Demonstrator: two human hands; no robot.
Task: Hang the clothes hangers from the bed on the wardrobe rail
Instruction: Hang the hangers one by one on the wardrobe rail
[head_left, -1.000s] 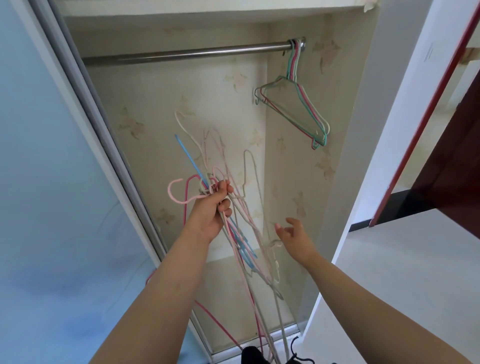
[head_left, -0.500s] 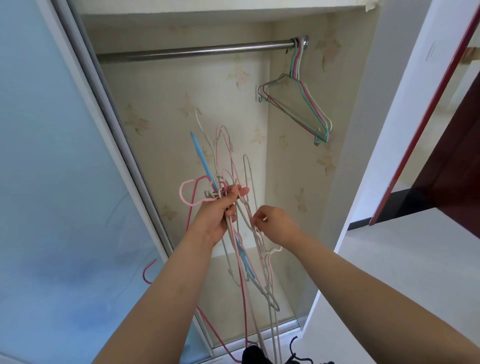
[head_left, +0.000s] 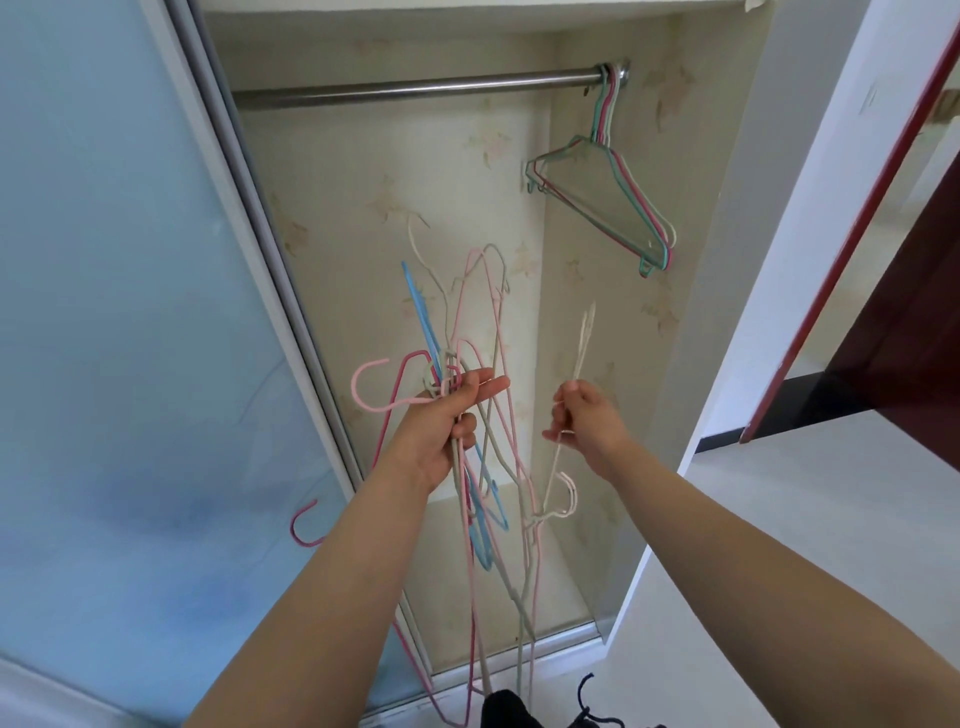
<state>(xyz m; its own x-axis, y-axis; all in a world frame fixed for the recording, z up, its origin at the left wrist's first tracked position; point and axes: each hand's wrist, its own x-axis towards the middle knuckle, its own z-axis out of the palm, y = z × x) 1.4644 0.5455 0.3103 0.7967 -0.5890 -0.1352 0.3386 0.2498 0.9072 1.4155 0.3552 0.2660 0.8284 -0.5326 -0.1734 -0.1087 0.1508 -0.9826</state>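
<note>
Many tangled hangers (head_left: 467, 415) sit clutched in the left hand (head_left: 441, 421) below the rail (head_left: 415, 91); the right hand (head_left: 587, 421) pinches one cream hanger (head_left: 563, 441), whose hook at the bottom may snag the bunch and drag others loose.

1. Domestic bedroom, judged by built-in wardrobe (head_left: 519, 364) with sliding door (head_left: 130, 312) of frosted blue panel in pale frame.
2. Fitted with steel hanging rail (head_left: 415, 91) across the top; few wire hangers (head_left: 608, 192) hung at its right end.
3. Lined inside with faded floral paper (head_left: 379, 208), household in style.
4. Bounded at right by white wall, dark red door (head_left: 909, 312), and pale floor (head_left: 805, 519).
</note>
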